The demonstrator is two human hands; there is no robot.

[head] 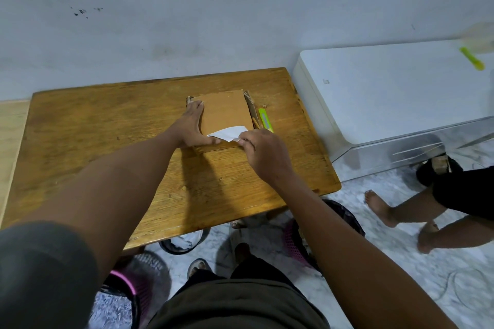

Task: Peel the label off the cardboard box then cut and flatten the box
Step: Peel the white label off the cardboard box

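A: The white label (229, 133) is pinched by the right hand (263, 153) at the box's near edge.

B: And the cardboard box (227, 112) is pressed flat on the counter (107, 125) by the left hand (191, 125), fingers straight; a green cutter (265, 120) is seen just beside.

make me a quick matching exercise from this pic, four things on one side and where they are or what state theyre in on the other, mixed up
Things:
1. left hand
2. right hand
3. label
4. cutter

States:
A. lies on the table right of the box
B. pinches the label's edge
C. white, partly lifted off the box
D. presses flat on the box

Pairs: 1-D, 2-B, 3-C, 4-A
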